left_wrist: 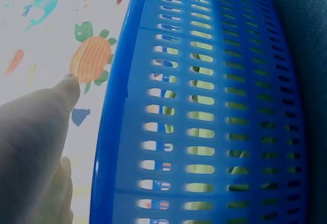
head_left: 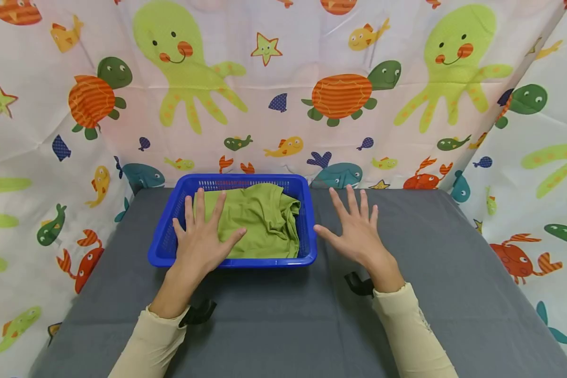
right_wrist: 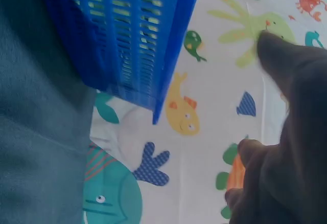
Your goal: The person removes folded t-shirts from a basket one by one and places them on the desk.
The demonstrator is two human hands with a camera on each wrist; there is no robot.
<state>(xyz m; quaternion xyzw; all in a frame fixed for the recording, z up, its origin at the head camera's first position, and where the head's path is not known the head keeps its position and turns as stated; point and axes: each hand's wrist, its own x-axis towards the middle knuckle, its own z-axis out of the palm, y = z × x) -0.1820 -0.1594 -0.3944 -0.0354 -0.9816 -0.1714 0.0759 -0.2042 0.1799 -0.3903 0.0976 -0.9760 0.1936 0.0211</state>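
A blue plastic basket (head_left: 231, 263) with slotted walls stands on the grey cloth, toward the back. Inside it lies a crumpled green garment (head_left: 260, 220), likely a shirt. Over the basket's left part hovers my left hand (head_left: 200, 244), fingers straight and spread, holding nothing. To the right of the basket is my right hand (head_left: 357, 239), also spread wide, its thumb near the basket's right rim. In the left wrist view the basket's wall (left_wrist: 179, 106) fills the middle, beside the left thumb (left_wrist: 66, 88). The right wrist view has the basket's corner (right_wrist: 153, 81) left of the right hand (right_wrist: 286, 132).
Grey cloth (head_left: 283, 325) covers the table. A white curtain (head_left: 283, 79) printed with sea animals hangs behind it and along both sides. Dark straps (head_left: 199, 313) sit at the wrists, below cream sleeves (head_left: 151, 341).
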